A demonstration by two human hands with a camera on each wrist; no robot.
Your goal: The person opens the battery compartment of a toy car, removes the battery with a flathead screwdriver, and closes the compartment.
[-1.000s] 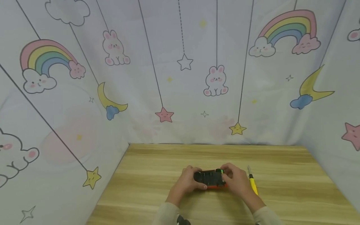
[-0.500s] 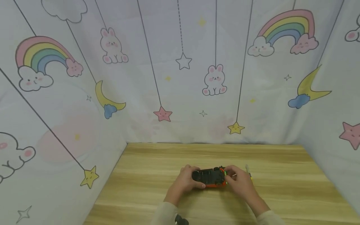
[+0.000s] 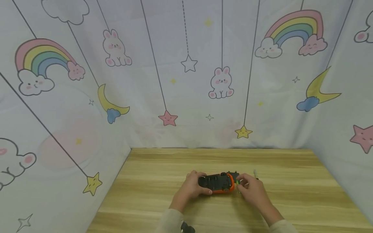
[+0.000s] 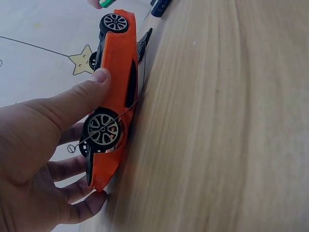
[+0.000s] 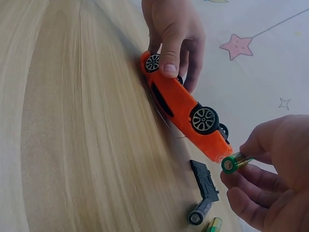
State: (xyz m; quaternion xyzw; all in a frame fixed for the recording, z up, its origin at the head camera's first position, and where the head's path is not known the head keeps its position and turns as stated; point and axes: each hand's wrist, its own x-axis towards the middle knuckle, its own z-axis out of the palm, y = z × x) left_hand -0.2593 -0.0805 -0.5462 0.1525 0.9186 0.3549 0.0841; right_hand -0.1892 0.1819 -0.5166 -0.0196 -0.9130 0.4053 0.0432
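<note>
Right hand (image 5: 270, 179): is pinching a green-and-gold battery (image 5: 235, 162) between thumb and forefinger, its end facing the wrist camera, just beside the tail of the car.
Loose parts below the right fingers: a second battery (image 5: 199, 212) is lying on the wooden table (image 5: 72, 145), a third battery (image 5: 213, 224) is showing at the frame edge, and a black battery cover (image 5: 204, 180) is lying just above them, apart from the car.
Toy car (image 5: 186, 108): orange, is lying upside down on its roof on the table, black underside up.
Left hand (image 4: 43, 145): is gripping the car, thumb (image 4: 79, 96) pressing its side between the wheels, the other fingers curling round the far side.
Step in hand (judgement): battery handling at the opened compartment; the pictures do not settle whether the cell is going in or coming out.
Next move (judgement): is calling for a steady hold from the left hand and the battery lined up lengthwise with the compartment.
Far side: a yellow-handled screwdriver (image 3: 255, 173) is lying beyond the right hand, before a printed fabric backdrop (image 3: 186, 74).
</note>
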